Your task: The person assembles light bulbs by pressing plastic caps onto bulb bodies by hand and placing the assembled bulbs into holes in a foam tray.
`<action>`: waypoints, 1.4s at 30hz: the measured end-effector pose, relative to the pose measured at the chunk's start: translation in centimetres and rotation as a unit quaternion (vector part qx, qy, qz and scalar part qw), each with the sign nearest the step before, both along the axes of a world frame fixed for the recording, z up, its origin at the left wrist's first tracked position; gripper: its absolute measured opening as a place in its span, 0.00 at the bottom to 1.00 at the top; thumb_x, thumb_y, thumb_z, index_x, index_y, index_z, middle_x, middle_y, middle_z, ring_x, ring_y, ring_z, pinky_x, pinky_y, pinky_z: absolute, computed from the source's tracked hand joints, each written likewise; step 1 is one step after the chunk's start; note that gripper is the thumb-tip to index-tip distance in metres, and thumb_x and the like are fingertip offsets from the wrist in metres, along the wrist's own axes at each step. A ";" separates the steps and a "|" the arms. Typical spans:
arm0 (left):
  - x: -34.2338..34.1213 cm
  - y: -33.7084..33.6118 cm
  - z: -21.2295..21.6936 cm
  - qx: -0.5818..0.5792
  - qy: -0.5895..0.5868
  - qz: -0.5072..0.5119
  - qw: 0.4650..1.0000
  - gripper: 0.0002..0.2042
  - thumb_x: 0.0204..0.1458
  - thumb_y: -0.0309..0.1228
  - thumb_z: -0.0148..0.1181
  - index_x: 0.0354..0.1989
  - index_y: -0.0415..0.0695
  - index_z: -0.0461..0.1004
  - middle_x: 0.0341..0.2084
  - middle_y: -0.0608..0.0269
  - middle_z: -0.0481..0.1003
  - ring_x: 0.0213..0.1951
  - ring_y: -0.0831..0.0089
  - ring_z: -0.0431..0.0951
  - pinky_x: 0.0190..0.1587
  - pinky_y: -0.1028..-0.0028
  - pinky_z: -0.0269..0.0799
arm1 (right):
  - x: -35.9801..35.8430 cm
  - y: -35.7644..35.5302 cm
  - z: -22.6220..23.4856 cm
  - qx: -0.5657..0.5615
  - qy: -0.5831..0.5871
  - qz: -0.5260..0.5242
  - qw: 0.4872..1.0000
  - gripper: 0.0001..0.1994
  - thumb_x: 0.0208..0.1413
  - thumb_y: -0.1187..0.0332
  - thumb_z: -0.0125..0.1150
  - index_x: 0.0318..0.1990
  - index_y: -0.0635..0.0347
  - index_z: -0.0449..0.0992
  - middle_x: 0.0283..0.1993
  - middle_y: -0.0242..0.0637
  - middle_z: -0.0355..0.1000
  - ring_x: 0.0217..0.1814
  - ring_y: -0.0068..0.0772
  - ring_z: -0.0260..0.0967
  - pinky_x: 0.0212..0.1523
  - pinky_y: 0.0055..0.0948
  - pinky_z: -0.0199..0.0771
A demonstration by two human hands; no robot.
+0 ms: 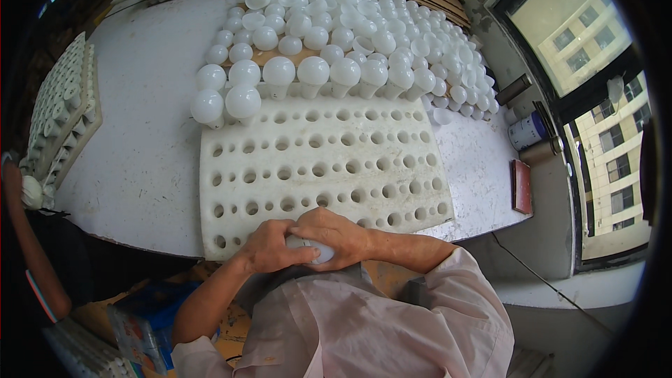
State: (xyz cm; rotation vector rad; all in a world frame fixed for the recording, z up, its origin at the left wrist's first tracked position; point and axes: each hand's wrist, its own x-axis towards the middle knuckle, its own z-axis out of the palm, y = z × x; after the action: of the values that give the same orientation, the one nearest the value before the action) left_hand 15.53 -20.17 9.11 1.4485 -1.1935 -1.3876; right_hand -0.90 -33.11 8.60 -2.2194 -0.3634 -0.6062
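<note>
Close to my body, at the near edge of a white foam tray (329, 182), my left hand (269, 246) and my right hand (334, 234) are wrapped round one white light bulb (322, 253). Part of its white surface shows between the fingers; the rest is hidden by my hands. Rows of large and small round holes cover the tray. White bulbs (278, 71) stand upright along its far row, and a few more (243, 101) stand at its far left corner.
Behind the tray, many white domed covers (329, 21) are piled on cardboard. Stacked trays of white parts (63, 108) stand at the left, beside a co-worker's arm (35, 252). At the right lie a red box (521, 187) and a blue-and-white can (526, 131) near the window.
</note>
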 end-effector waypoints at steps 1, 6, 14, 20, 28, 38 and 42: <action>-0.1 -0.1 0.4 0.010 -0.033 -0.002 0.999 0.27 0.38 0.45 0.69 0.36 0.30 0.77 0.29 0.50 0.79 0.33 0.68 0.79 0.39 0.71 0.73 | -0.1 0.0 0.0 0.001 0.001 0.000 1.000 0.42 0.34 0.73 0.73 0.62 0.64 0.60 0.54 0.46 0.65 0.54 0.48 0.65 0.55 0.44 0.67; -0.4 -0.4 1.5 0.031 -0.047 -0.008 0.998 0.26 0.37 0.46 0.68 0.34 0.31 0.77 0.28 0.50 0.79 0.33 0.66 0.79 0.38 0.70 0.74 | 0.3 0.6 0.3 0.029 -0.050 -0.029 0.998 0.31 0.35 0.75 0.71 0.54 0.64 0.69 0.46 0.43 0.68 0.47 0.43 0.68 0.45 0.39 0.69; -0.5 -0.4 1.8 0.006 -0.088 -0.008 0.996 0.25 0.37 0.44 0.65 0.33 0.30 0.76 0.26 0.51 0.79 0.30 0.66 0.79 0.34 0.70 0.74 | 1.1 -0.2 1.4 0.029 -0.049 0.013 0.998 0.24 0.35 0.75 0.71 0.44 0.58 0.71 0.45 0.41 0.67 0.45 0.42 0.67 0.44 0.37 0.69; 2.0 -1.4 -1.0 0.002 0.312 0.042 0.949 0.23 0.59 0.45 0.48 0.43 0.33 0.72 0.27 0.55 0.77 0.26 0.68 0.79 0.23 0.76 0.73 | 3.0 -2.4 2.5 0.137 0.124 -0.063 0.981 0.33 0.37 0.71 0.75 0.53 0.55 0.63 0.51 0.41 0.65 0.51 0.41 0.66 0.51 0.38 0.69; 3.8 0.7 -1.1 -0.088 0.090 0.234 0.964 0.18 0.57 0.27 0.55 0.53 0.29 0.66 0.43 0.48 0.76 0.46 0.65 0.78 0.44 0.73 0.76 | 6.3 -7.4 1.5 0.203 0.125 -0.161 0.958 0.36 0.39 0.70 0.74 0.57 0.59 0.60 0.55 0.41 0.64 0.58 0.36 0.64 0.58 0.36 0.65; 21.3 4.8 -6.0 -0.078 -0.450 0.450 0.767 0.35 0.41 0.08 0.43 0.64 0.39 0.57 0.65 0.48 0.57 0.67 0.52 0.56 0.67 0.61 0.54 | 12.4 -13.9 2.8 -0.100 0.070 -0.263 0.957 0.34 0.42 0.68 0.69 0.61 0.52 0.64 0.61 0.49 0.58 0.60 0.53 0.59 0.59 0.43 0.64; 26.8 1.7 -8.8 0.056 -0.505 0.318 0.801 0.40 0.41 0.09 0.48 0.68 0.41 0.48 0.69 0.48 0.47 0.70 0.53 0.45 0.71 0.61 0.43 | 9.1 -14.7 4.0 -0.060 -0.056 -0.293 0.953 0.26 0.43 0.71 0.68 0.54 0.54 0.72 0.53 0.43 0.67 0.54 0.47 0.66 0.51 0.39 0.71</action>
State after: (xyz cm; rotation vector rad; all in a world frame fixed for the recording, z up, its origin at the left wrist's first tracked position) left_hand 42.35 -18.44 0.32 2.5025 -1.0034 -0.1418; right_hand 8.19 -47.79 12.62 -2.4175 0.2278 -1.0472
